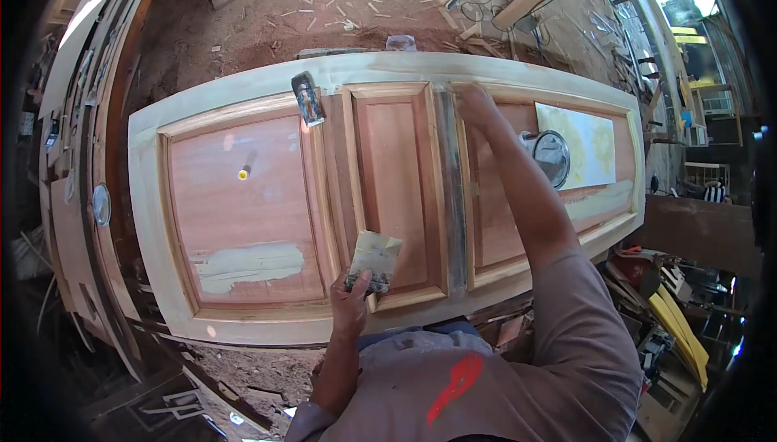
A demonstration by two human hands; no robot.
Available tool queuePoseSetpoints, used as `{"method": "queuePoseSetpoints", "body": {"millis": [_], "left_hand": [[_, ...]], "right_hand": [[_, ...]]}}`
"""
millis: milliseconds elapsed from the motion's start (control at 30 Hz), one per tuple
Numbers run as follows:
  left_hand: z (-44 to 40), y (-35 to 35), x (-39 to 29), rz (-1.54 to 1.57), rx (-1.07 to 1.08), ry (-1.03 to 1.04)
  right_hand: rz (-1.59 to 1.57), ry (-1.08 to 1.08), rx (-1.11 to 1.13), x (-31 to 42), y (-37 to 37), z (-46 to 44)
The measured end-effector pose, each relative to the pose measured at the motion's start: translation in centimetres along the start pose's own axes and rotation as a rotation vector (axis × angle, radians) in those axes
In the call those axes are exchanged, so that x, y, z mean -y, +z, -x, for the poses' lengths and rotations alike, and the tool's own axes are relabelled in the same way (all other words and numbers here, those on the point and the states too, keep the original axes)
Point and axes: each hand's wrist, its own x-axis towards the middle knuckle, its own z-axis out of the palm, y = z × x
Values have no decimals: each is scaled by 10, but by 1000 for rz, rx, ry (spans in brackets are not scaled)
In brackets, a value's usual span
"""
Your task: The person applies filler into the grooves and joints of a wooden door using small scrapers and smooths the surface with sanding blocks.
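Note:
A panelled wooden door (392, 159) lies flat in front of me, with pale filler smeared on its frame and panels. My left hand (350, 306) is closed round the handle of a putty knife (375, 254), whose wide blade carries pale filler. At the far side of the door, my right hand (477, 108) is closed against the moulding beside the right panel; whatever its fingers hold, if anything, is hidden. A second scraper (307, 100) with a dark handle rests across the moulding at the far left of the middle panel.
An open metal can (552, 157) stands on the right panel beside a stained white sheet (597, 146). A small yellow-ended piece (243, 174) is on the left panel. Long boards (121, 118) stand along the left. Wood scraps litter the dirt floor (267, 13).

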Motion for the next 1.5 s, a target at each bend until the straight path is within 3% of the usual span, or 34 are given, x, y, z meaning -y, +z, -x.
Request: {"method": "queuePoseSetpoints", "body": {"millis": [167,400,567,767,867,967,1167,1367,1500], "left_hand": [[-2,-4,0,-2,-18,2],[-2,-2,-9,15,-18,-36],[2,-4,2,54,0,11],[14,-4,10,18,45,54],[27,2,12,74,58,51],[42,11,13,59,68,61],[72,25,27,54,49,113],[97,36,41,6,75,140],[106,43,39,25,25,141]], "right_hand": [[60,-21,37,9,16,-36],[234,-25,190,14,14,-14],[126,-43,135,9,36,54],[159,-15,300,37,34,143],[41,82,160,50,42,201],[27,41,139,41,64,245],[57,220,307,58,79,336],[165,-54,221,66,89,434],[41,-30,317,59,78,432]]}}
